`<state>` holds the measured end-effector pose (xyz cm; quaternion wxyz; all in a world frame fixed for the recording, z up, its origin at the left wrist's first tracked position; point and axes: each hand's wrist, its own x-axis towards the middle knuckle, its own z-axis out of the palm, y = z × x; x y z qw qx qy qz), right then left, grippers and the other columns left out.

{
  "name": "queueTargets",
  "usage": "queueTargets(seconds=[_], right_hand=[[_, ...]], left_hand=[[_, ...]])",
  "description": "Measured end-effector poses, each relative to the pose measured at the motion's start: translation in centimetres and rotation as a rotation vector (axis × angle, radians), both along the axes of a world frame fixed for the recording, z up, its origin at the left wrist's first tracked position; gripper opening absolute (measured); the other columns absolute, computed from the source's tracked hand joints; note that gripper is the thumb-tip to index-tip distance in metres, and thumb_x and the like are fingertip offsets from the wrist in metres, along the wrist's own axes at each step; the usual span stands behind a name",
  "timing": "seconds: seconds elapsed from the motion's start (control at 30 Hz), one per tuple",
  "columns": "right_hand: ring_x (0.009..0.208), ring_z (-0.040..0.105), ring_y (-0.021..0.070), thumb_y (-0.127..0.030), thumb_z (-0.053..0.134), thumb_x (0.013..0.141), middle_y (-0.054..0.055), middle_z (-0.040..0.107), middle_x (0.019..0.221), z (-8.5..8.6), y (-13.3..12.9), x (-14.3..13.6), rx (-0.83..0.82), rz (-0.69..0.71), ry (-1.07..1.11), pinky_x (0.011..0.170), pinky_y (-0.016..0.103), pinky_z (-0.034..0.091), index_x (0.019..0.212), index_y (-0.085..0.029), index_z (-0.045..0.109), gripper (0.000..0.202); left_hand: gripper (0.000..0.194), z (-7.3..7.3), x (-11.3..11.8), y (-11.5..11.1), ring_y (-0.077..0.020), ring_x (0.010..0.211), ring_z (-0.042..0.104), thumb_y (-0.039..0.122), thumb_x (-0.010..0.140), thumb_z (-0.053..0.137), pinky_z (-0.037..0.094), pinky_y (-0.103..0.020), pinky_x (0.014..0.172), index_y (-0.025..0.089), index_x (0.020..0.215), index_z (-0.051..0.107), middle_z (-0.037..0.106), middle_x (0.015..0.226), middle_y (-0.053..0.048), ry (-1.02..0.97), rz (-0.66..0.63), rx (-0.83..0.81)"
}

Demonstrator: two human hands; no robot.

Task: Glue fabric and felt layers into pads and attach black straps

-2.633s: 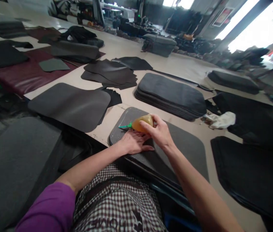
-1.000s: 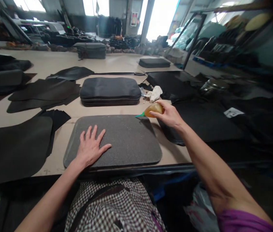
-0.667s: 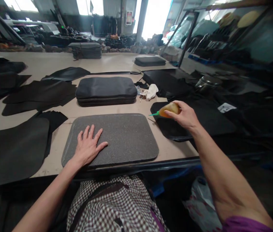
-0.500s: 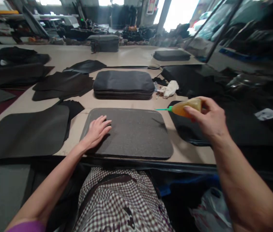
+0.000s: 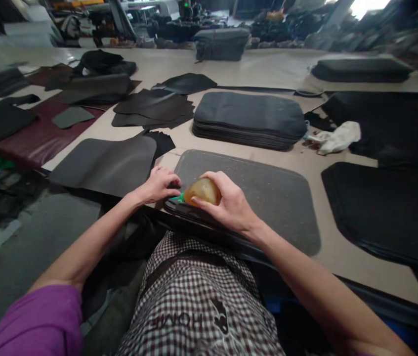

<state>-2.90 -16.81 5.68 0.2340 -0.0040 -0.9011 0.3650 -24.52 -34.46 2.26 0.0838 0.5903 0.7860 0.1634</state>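
A squeeze bottle [image 5: 202,192] of amber liquid with a green nozzle is gripped in my right hand [image 5: 231,202]. It tilts left, its tip low over the near left corner of a grey, round-cornered sheet [image 5: 261,193], which lies on a stack at the table's front edge. Beside that corner is my left hand [image 5: 160,184], its fingers bent and slightly apart, with nothing visible in them. Whether the nozzle touches the sheet cannot be made out.
A dark sheet [image 5: 108,160] lies on the left and a black stack [image 5: 387,212] on the right. Behind are a thick pile of dark panels [image 5: 249,116], a crumpled white cloth [image 5: 340,138] and loose dark pieces [image 5: 149,106]. The table [image 5: 372,262] ends close before my apron.
My right hand has brought the bottle from right of the sheet to its near left corner. My left hand has shifted off the sheet's surface to its left edge. The view has turned left.
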Motion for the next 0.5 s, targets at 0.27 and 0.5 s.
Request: queueTargets(seconds=[0.27, 0.5], right_hand=[[0.101, 0.066, 0.0292, -0.052, 0.072, 0.091, 0.009, 0.066, 0.113, 1.7, 2.0, 2.0, 0.096, 0.045, -0.064, 0.087, 0.046, 0.057, 0.126, -0.028, 0.058, 0.044], [0.098, 0.068, 0.0303, -0.058, 0.073, 0.087, 0.008, 0.07, 0.113, 3.4, 6.6, 8.9, 0.078, -0.076, -0.167, 0.087, 0.048, 0.058, 0.12, -0.03, 0.065, 0.044]], left_hand=[[0.026, -0.8, -0.2, 0.5, -0.0252, 0.106, 0.054, 0.044, 0.087, 0.08, 0.027, -0.047, 0.107, 0.022, 0.094, 0.068, 0.064, 0.098, -0.004, 0.054, 0.017, -0.016], [0.033, -1.1, -0.7, 0.6, -0.0263, 0.105, 0.052, 0.055, 0.088, 0.076, 0.03, -0.046, 0.105, 0.023, 0.094, 0.068, 0.061, 0.099, -0.005, 0.097, 0.035, -0.031]])
